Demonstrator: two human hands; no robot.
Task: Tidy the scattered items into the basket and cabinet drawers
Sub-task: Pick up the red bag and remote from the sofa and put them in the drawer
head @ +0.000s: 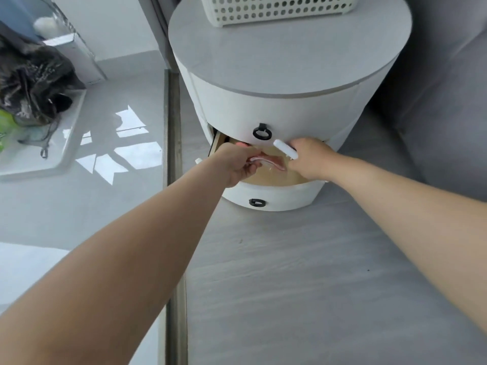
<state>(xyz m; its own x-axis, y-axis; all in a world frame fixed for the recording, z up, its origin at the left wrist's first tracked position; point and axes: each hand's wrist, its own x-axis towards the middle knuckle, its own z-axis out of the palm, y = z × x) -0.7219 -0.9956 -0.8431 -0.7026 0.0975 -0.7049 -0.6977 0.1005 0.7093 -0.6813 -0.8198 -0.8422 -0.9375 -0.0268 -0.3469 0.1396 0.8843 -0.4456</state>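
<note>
We see the left hand [238,164] pinching a thin, curved pink-and-white item [271,162] over the open lower drawer [274,177], whose floor is smooth pale wood. Just right of it, the right hand [311,160] grips a smooth white rounded bar [286,150] at the same drawer. Directly above both hands sits the upper drawer's black ring pull [261,132] on the round matte white cabinet [279,101]. Beyond them, a perforated plastic basket [276,9] stands on the cabinet's top. We can read no writing.

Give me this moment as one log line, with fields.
left hand: grips pink item | right hand: grips white item | lower drawer: open | basket: on cabinet top
</note>
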